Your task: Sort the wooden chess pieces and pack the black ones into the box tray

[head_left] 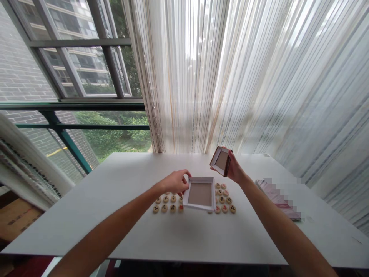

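Nearest the camera, the left forearm [121, 223] and the right forearm [278, 219] are stretched over a white bench [184, 238]. A shallow white tray [200, 194] is gripped at its left wall by the left hand [178, 182], whose thumb and fingers are closed in a pinch; whether the tray is rested on anything or held just above it cannot be told. A smaller-looking, dark-sided box part [220, 161] is held well above the bench by the right hand [234, 169], with the fingers wrapped around its side and its open face tilted toward the camera. Round pieces marked with characters are laid out in rows, a left group [164, 208] and a right group [221, 199] being seen on either side of the tray, while whatever lies behind it is hidden. As far as can be judged, the opening of the box has been done and the pieces have been set out face up; no piece is seen inside either part, so any packing away would be left entirely undone.
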`<action>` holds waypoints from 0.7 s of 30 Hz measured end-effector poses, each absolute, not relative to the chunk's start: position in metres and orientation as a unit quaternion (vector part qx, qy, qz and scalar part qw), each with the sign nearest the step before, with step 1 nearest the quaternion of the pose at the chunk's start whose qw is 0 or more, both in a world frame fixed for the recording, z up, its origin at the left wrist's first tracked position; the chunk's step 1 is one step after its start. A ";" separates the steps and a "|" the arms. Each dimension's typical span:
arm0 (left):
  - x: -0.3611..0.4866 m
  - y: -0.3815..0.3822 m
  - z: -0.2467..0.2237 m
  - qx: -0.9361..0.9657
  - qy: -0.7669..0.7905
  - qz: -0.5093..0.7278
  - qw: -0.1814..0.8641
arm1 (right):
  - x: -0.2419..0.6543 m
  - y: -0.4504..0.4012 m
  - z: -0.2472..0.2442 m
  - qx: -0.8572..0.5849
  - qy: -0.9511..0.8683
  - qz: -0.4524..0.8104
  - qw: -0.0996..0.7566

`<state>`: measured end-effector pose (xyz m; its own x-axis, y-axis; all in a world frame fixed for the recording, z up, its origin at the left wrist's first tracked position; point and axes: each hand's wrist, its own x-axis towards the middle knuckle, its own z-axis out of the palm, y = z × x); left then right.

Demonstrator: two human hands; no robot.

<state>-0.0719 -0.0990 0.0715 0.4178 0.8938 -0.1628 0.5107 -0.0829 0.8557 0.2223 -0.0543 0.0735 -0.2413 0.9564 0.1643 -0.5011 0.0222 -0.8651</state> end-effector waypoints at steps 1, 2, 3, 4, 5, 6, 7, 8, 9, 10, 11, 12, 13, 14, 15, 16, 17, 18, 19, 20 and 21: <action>-0.072 -0.112 0.072 0.711 0.492 0.186 0.467 | 0.224 -0.055 0.073 -0.257 -0.443 0.649 0.562; -0.072 -0.124 0.071 0.716 0.486 0.165 0.473 | 0.225 -0.055 0.073 -0.259 -0.443 0.648 0.563; -0.072 -0.135 0.070 0.720 0.482 0.145 0.478 | 0.225 -0.056 0.073 -0.260 -0.443 0.648 0.563; -0.072 -0.146 0.068 0.722 0.479 0.127 0.483 | 0.225 -0.056 0.073 -0.263 -0.444 0.647 0.562; -0.073 -0.155 0.065 0.723 0.477 0.112 0.487 | 0.225 -0.057 0.073 -0.265 -0.445 0.647 0.560; -0.074 -0.163 0.062 0.723 0.477 0.101 0.489 | 0.225 -0.058 0.073 -0.267 -0.446 0.646 0.559; -0.076 -0.169 0.059 0.724 0.478 0.093 0.489 | 0.224 -0.058 0.073 -0.268 -0.448 0.646 0.557; -0.077 -0.174 0.055 0.723 0.481 0.086 0.489 | 0.224 -0.059 0.073 -0.268 -0.450 0.646 0.556; -0.079 -0.178 0.052 0.721 0.483 0.085 0.489 | 0.223 -0.059 0.073 -0.268 -0.452 0.646 0.554; -0.080 -0.181 0.050 0.718 0.486 0.084 0.491 | 0.222 -0.059 0.073 -0.267 -0.453 0.646 0.553; -0.081 -0.184 0.048 0.715 0.488 0.083 0.494 | 0.221 -0.059 0.073 -0.266 -0.455 0.646 0.551; -0.082 -0.186 0.047 0.711 0.489 0.082 0.498 | 0.220 -0.059 0.074 -0.265 -0.457 0.647 0.550; -0.083 -0.188 0.047 0.708 0.490 0.078 0.502 | 0.219 -0.059 0.074 -0.264 -0.460 0.647 0.548; -0.084 -0.190 0.048 0.706 0.492 0.071 0.505 | 0.217 -0.059 0.074 -0.263 -0.463 0.647 0.546; -0.084 -0.191 0.048 0.704 0.494 0.064 0.506 | 0.216 -0.059 0.075 -0.262 -0.467 0.647 0.544; -0.084 -0.192 0.049 0.704 0.498 0.058 0.503 | 0.215 -0.059 0.075 -0.261 -0.471 0.646 0.541; -0.084 -0.193 0.050 0.706 0.503 0.050 0.496 | 0.213 -0.060 0.075 -0.262 -0.476 0.645 0.538; -0.084 -0.195 0.051 0.718 0.506 0.043 0.476 | 0.212 -0.060 0.075 -0.262 -0.482 0.643 0.534; -0.084 -0.196 0.052 0.737 0.509 0.042 0.443 | 0.210 -0.061 0.075 -0.264 -0.488 0.641 0.530; -0.084 -0.198 0.053 0.759 0.511 0.047 0.400 | 0.209 -0.061 0.075 -0.266 -0.495 0.638 0.526; -0.083 -0.200 0.054 0.781 0.511 0.056 0.355 | 0.208 -0.062 0.075 -0.269 -0.503 0.634 0.522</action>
<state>-0.0832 -0.2002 0.0539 0.4706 0.8382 -0.2757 0.7586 -0.2247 0.6116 0.2080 -0.0617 0.0752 -0.3113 0.9322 0.1845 -0.3910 0.0513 -0.9190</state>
